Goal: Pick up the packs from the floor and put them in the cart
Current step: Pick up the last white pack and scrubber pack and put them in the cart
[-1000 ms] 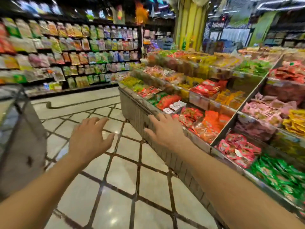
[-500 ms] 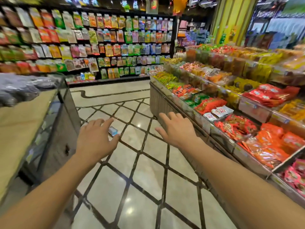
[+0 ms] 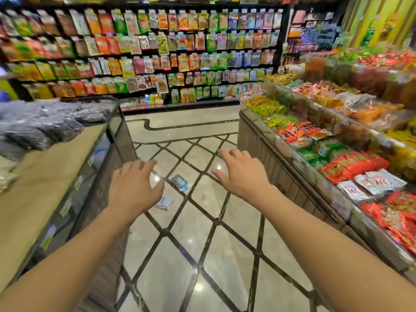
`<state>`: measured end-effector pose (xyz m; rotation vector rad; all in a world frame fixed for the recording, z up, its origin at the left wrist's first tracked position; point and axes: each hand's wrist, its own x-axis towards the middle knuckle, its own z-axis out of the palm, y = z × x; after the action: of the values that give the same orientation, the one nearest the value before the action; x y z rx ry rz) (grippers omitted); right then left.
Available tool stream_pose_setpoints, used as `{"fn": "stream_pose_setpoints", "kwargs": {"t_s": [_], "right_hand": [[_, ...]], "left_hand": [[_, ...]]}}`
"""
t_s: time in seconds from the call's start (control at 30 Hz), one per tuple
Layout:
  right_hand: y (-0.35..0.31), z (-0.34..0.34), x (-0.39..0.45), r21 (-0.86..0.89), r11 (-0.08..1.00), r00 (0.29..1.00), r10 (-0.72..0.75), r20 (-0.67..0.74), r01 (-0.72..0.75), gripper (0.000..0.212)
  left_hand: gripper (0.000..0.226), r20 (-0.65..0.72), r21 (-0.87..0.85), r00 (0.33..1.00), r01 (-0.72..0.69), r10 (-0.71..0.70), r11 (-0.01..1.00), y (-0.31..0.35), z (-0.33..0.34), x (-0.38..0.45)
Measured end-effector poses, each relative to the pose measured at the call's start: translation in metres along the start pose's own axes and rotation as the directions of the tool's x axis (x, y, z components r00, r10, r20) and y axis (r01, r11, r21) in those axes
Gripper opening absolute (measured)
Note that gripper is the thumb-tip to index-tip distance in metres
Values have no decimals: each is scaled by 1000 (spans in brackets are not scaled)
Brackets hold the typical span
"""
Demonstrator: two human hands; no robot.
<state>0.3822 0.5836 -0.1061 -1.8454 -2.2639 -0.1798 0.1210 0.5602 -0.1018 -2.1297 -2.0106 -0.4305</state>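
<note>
Two small packs lie on the tiled floor ahead of me. A blue and white pack (image 3: 180, 182) sits between my hands, and a white pack (image 3: 164, 202) lies just below my left hand, partly hidden by it. My left hand (image 3: 132, 185) hovers above the floor with relaxed fingers and holds nothing. My right hand (image 3: 239, 174) is stretched forward, fingers spread, also holding nothing. No cart is in view.
A display counter (image 3: 56, 176) with a tan top and dark bagged goods stands close on the left. A long stand of snack bins (image 3: 337, 158) runs along the right. Shelves of hanging packets (image 3: 157, 52) close the aisle's far end. The floor aisle runs between them.
The view has swung left and moved down the aisle. The left counter and both floor packs have come into view. Both hands stay outstretched and hold nothing.
</note>
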Motion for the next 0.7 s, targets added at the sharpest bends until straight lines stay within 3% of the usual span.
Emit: {"fn": "stream_pose_setpoints", "kwargs": {"t_s": [0.23, 0.7], "right_hand": [[-7, 39, 109, 6, 998, 997, -58, 54, 58, 63], [-89, 129, 346, -65, 988, 979, -127, 156, 139, 61]], "left_hand": [[67, 2, -17, 997, 79, -79, 997, -47, 32, 77], [73, 31, -33, 994, 103, -102, 994, -182, 143, 272]]}}
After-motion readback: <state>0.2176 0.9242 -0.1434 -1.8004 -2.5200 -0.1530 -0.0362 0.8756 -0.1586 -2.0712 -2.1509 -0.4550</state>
